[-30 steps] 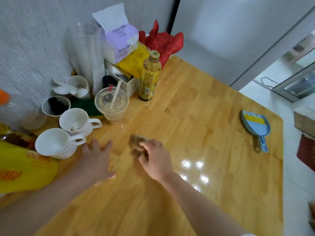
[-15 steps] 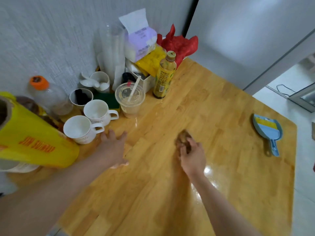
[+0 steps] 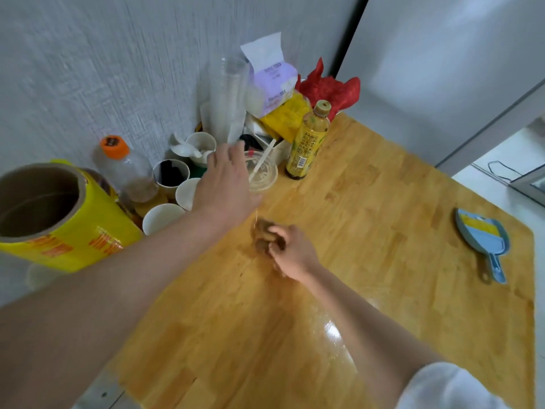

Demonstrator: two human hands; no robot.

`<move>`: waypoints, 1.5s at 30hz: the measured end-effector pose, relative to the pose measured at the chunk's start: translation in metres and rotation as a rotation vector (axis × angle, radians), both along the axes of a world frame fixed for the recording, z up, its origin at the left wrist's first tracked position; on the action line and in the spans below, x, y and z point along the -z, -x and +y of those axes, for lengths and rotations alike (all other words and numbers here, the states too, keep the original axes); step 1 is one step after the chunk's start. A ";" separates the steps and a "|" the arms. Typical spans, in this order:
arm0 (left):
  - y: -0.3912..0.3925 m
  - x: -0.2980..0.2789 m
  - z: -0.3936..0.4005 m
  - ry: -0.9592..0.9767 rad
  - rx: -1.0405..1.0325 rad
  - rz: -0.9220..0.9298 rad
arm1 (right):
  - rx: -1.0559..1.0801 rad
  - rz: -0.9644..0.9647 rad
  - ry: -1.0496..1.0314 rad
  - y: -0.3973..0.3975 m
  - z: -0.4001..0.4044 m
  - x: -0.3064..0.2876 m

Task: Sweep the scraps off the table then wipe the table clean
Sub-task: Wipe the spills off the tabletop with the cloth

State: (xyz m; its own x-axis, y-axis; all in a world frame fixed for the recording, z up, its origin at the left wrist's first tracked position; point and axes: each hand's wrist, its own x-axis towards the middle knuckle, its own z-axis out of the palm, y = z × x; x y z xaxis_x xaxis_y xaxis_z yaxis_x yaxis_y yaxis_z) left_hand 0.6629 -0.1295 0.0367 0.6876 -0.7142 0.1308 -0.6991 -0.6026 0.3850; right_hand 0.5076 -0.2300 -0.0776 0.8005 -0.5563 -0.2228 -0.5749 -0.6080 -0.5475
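While the right hand (image 3: 292, 255) grips a brown cloth (image 3: 262, 236) on the table (image 3: 383, 231), left hand (image 3: 225, 184) fingers spread.

Only "TISSUE" could be read, faintly, on the purple tissue pack (image 3: 275, 84); behind the tea bottle (image 3: 308, 142), whose label stayed illegible.

Honey-yellow wood-grain desk (image 3: 383, 202); brown rag (image 3: 262, 236); blue dustpan (image 3: 483, 237) (yellow label); orange-capped bottle (image 3: 124, 169); red bag (image 3: 330, 88).
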 end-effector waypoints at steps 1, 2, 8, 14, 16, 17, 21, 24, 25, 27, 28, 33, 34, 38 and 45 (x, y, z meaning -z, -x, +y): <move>-0.004 0.001 -0.009 -0.044 -0.019 0.070 | -0.110 0.023 0.019 0.000 0.003 0.002; -0.007 0.004 -0.019 -0.088 -0.018 0.142 | -0.176 0.038 0.014 0.000 0.000 0.005; -0.025 0.022 -0.043 -0.130 -0.012 0.260 | 0.230 -0.028 -0.037 0.004 -0.058 0.010; -0.041 0.002 -0.053 0.087 0.008 0.173 | 0.407 0.004 0.112 -0.040 -0.077 0.012; -0.047 -0.007 -0.057 0.163 0.022 0.169 | 0.318 -0.024 0.209 -0.070 -0.052 0.013; -0.050 -0.009 -0.059 0.198 0.023 0.167 | 0.256 -0.045 0.248 -0.082 -0.035 0.014; -0.046 -0.003 -0.067 0.186 0.065 0.195 | -0.114 -0.104 0.279 -0.070 0.025 0.019; -0.037 0.011 -0.068 0.087 0.084 0.189 | -0.165 -0.093 0.218 -0.004 0.005 0.018; -0.035 0.015 -0.069 0.057 0.090 0.187 | -0.072 -0.067 0.216 0.020 -0.014 0.017; -0.030 0.024 -0.072 0.000 0.106 0.189 | 0.199 0.007 0.238 0.064 -0.056 0.018; -0.028 0.028 -0.074 -0.023 0.118 0.178 | 0.340 0.040 0.257 0.080 -0.074 0.018; -0.017 0.040 -0.080 -0.038 0.124 0.148 | 0.497 0.062 0.271 0.067 -0.051 0.019; -0.016 0.041 -0.080 -0.044 0.128 0.142 | 0.419 0.018 0.247 0.055 -0.026 0.020; -0.013 0.033 -0.077 -0.132 0.156 0.154 | -0.171 -0.081 0.179 0.031 0.070 0.020; 0.001 0.004 0.012 0.212 0.048 0.137 | 0.567 0.045 0.076 0.060 -0.030 0.007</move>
State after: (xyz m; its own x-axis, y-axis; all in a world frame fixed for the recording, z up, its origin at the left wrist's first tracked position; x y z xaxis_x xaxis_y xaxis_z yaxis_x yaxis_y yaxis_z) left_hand 0.6615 -0.1177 0.0330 0.6752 -0.7130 0.1890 -0.6575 -0.4658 0.5922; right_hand 0.4474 -0.2597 -0.0842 0.3633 -0.9116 -0.1925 -0.8443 -0.2348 -0.4816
